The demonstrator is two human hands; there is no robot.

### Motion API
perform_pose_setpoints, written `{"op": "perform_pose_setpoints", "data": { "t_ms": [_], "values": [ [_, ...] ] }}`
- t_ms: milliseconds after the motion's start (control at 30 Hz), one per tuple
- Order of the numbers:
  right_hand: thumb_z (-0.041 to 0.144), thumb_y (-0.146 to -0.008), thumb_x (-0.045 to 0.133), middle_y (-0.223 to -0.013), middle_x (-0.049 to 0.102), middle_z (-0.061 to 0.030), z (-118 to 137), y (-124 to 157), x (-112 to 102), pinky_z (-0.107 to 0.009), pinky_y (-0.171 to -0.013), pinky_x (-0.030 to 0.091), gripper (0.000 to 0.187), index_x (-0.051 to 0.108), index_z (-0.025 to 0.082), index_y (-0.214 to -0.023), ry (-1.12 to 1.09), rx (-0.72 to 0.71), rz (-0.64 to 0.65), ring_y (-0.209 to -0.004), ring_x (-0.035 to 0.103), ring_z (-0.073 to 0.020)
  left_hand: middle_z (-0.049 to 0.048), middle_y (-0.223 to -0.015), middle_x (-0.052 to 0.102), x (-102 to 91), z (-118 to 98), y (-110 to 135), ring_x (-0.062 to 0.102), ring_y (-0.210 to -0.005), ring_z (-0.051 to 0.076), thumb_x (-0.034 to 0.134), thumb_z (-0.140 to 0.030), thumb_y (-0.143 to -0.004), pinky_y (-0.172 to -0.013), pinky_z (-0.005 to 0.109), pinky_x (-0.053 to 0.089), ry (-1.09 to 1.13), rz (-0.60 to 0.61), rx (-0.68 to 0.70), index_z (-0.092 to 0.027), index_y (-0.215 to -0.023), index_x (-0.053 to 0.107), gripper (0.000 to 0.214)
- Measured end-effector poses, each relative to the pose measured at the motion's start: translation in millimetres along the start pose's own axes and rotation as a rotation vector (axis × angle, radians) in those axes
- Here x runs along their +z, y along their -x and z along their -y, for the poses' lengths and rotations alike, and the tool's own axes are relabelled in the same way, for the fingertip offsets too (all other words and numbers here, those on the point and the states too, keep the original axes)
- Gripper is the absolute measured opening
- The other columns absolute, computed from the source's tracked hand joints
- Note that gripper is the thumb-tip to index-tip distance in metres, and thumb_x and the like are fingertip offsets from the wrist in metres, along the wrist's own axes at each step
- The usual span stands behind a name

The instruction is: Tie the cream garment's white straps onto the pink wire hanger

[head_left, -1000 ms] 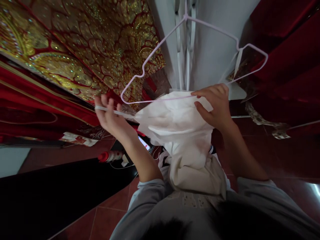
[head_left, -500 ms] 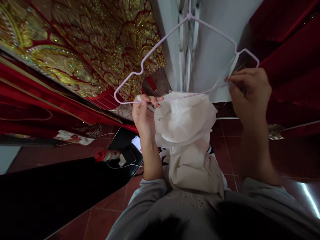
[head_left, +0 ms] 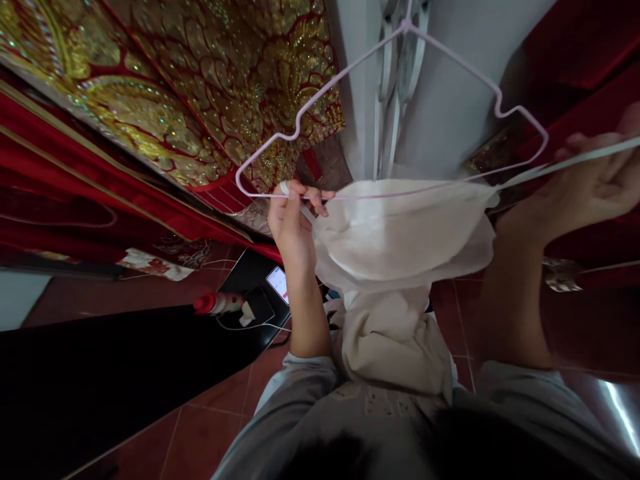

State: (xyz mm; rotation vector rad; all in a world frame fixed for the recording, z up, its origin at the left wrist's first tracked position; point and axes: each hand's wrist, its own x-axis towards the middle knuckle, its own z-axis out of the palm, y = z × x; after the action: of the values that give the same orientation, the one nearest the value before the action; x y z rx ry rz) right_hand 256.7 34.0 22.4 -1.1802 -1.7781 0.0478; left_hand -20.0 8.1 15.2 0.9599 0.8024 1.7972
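My left hand (head_left: 296,227) pinches the lower bar of a pale pink clothes hanger (head_left: 347,72) near its left corner. A thin white loop hangs by those fingers. Below the bar hangs a cream-white garment (head_left: 400,230), its upper edge spread wide and its lower part bunched toward my body. At the right, my right hand (head_left: 590,177) is blurred by motion, fingers curled. It holds a white strap (head_left: 565,163) pulled taut from the garment's right corner, past the hanger's right end. The strap's far end runs out of view.
Red and gold sequined clothing (head_left: 225,87) hangs at the left, and dark red cloth (head_left: 575,73) at the right. A black table (head_left: 125,373) carries a lit phone (head_left: 278,283), a red-capped bottle (head_left: 217,303) and a white cable. White metal bars (head_left: 387,127) stand behind the hanger.
My right hand has moved right, drawing the strap off the hanger's right shoulder and stretching the garment's upper edge sideways. My left hand keeps its hold; the hanger appears farther right in view.
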Motion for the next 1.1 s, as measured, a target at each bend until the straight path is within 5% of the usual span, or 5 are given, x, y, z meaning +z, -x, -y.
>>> {"op": "perform_pose_setpoints", "data": {
  "t_ms": [300,533,667,800,1100],
  "values": [
    [0.053,-0.095,0.068,-0.094,0.078,-0.0032,22.7,36.2,18.9,-0.051,-0.099,0.050,0.030,0.075,0.027,-0.108,0.070,-0.123,0.032,-0.091,0.070,-0.0236,0.0062,-0.097,0.077,4.4,23.4,20.1,0.078,-0.099,0.022,0.062,-0.042,-0.098,-0.078,0.029,0.061,-0.040,0.003,0.011,-0.021,-0.099,0.066,0.021],
    [0.050,-0.096,0.068,-0.104,0.082,-0.0027,17.7,44.7,19.7,-0.053,-0.096,0.051,0.021,0.072,0.031,-0.105,-0.015,-0.120,-0.171,-0.094,0.073,-0.0263,0.0027,-0.112,0.082,-60.4,0.2,-4.0,0.079,-0.105,0.023,0.064,-0.020,-0.091,-0.099,0.042,0.064,-0.296,-0.290,0.438,-0.021,-0.104,0.080,0.021],
    [0.050,-0.094,0.071,-0.106,0.081,-0.0037,15.8,46.7,22.7,-0.057,-0.103,0.049,0.023,0.073,0.032,-0.108,-0.012,-0.120,-0.160,-0.095,0.073,-0.0279,0.0025,-0.119,0.082,-66.7,-35.1,-29.6,0.078,-0.112,0.029,0.086,-0.030,-0.085,-0.105,0.051,0.063,-0.490,0.057,0.436,-0.025,-0.118,0.080,0.033],
    [0.047,-0.094,0.070,-0.109,0.081,-0.0024,15.2,47.1,22.3,-0.055,-0.102,0.050,0.019,0.072,0.031,-0.105,-0.023,-0.146,-0.193,-0.101,0.073,-0.0271,0.0051,-0.095,0.082,-32.3,-58.7,-47.7,0.079,-0.099,0.033,0.101,-0.027,-0.067,-0.094,0.050,0.066,-0.714,0.367,0.085,-0.020,-0.098,0.080,0.038],
    [0.049,-0.094,0.069,-0.104,0.082,-0.0042,22.9,49.3,22.3,-0.053,-0.097,0.052,0.041,0.066,0.030,-0.130,-0.008,-0.167,-0.119,-0.097,0.073,-0.0285,-0.0037,-0.067,0.065,-15.7,-14.2,-48.9,0.067,-0.062,0.012,0.061,-0.013,-0.103,-0.060,0.027,0.053,-0.205,-0.064,0.059,-0.023,-0.082,0.063,0.023]
  ]
}}
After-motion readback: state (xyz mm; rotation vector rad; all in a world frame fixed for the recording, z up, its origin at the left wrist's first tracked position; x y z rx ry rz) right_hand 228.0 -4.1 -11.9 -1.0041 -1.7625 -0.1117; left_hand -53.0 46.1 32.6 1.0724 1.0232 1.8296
